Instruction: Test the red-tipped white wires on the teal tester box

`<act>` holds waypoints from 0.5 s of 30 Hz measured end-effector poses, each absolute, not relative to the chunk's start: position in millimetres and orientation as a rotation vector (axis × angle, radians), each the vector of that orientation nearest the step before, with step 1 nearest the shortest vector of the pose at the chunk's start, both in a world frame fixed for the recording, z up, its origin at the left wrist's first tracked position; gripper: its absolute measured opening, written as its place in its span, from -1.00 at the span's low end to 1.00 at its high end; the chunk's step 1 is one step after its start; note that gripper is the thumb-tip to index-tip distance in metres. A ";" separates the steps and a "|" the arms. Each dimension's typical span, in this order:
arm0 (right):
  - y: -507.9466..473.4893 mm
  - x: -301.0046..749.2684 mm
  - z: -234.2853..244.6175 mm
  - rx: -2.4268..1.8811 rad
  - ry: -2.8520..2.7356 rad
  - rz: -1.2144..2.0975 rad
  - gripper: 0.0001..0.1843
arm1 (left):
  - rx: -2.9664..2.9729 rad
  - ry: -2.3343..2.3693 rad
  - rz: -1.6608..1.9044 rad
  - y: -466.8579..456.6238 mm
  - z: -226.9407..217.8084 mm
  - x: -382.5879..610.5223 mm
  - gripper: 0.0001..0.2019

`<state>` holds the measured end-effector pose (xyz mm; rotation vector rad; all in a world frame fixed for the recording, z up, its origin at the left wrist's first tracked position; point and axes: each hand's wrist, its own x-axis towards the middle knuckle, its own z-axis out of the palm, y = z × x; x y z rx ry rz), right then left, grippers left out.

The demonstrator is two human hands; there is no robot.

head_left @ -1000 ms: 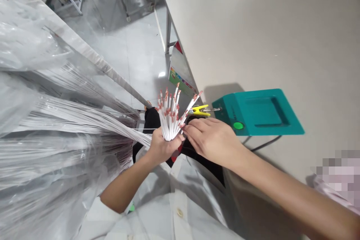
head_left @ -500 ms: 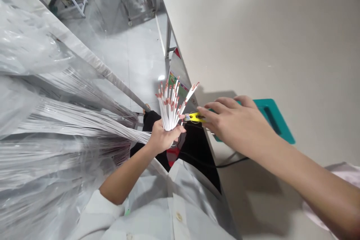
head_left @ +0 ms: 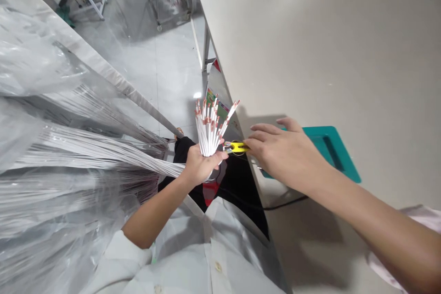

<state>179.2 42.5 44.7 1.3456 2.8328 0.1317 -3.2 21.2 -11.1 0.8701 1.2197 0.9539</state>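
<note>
My left hand (head_left: 203, 164) is closed round a bundle of white wires (head_left: 208, 135), whose reddish copper-coloured tips fan out upward at uneven heights. From the fist, the wires trail left toward the larger bundles. My right hand (head_left: 280, 154) reaches over the table edge, its fingertips pinching a small yellow tool (head_left: 239, 147) with a forked body and a metallic end. That end lies close beside the left thumb and the wires; whether it touches them I cannot tell. Under the right hand lies a teal flat case (head_left: 339, 147) with a dark slot, partly hidden.
Long white wire bundles in clear plastic (head_left: 93, 147) fill the left side beside a wrapped rail (head_left: 138, 96). The pale table (head_left: 327, 55) spans the right. A black cable (head_left: 285, 204) hangs over its edge. A wheeled rack (head_left: 158, 4) stands on the floor beyond.
The wire tips have drawn slightly closer together and shifted a little. My right hand has moved slightly down, its fingers bunched differently, with the yellow tool still at its fingertips.
</note>
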 end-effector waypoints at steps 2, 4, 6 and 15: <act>42.7 178.9 45.4 1.339 2.837 0.134 -0.76 | 0.940 1.252 0.912 21.9 -11.5 -3.9 -0.62; 42.9 179.0 46.2 1.324 2.835 0.145 -0.76 | 0.995 1.276 0.871 22.9 -12.5 -4.4 -0.64; 42.6 179.7 46.4 1.317 2.826 0.154 -0.80 | 1.031 1.296 0.849 23.8 -13.7 -4.4 -0.65; 40.7 184.1 31.1 1.394 2.864 0.154 -0.47 | 1.035 1.338 0.895 20.2 -11.2 -5.9 -0.66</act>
